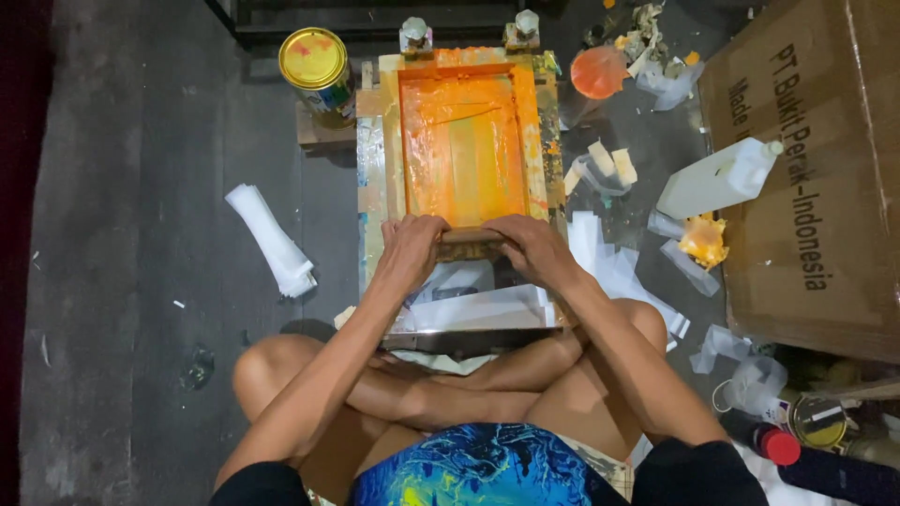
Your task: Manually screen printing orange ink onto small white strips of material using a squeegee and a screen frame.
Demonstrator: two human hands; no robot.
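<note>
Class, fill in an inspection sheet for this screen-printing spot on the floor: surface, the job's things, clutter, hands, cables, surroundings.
Surface: dark grey floor, smudged.
Job's things: wooden screen frame coated in orange ink; wooden squeegee at its near edge.
Clutter: folded white sheets, paint tin, white bottle, scraps of paper, orange-stained rag.
Hands: left hand and right hand both grip the squeegee.
Cables: nothing seen.
Surroundings: cardboard box at right; person sits cross-legged.

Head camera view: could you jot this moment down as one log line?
left hand: gripping wooden squeegee | right hand: gripping same squeegee | squeegee: near edge of orange-inked screen frame | paint can: beside frame
</note>
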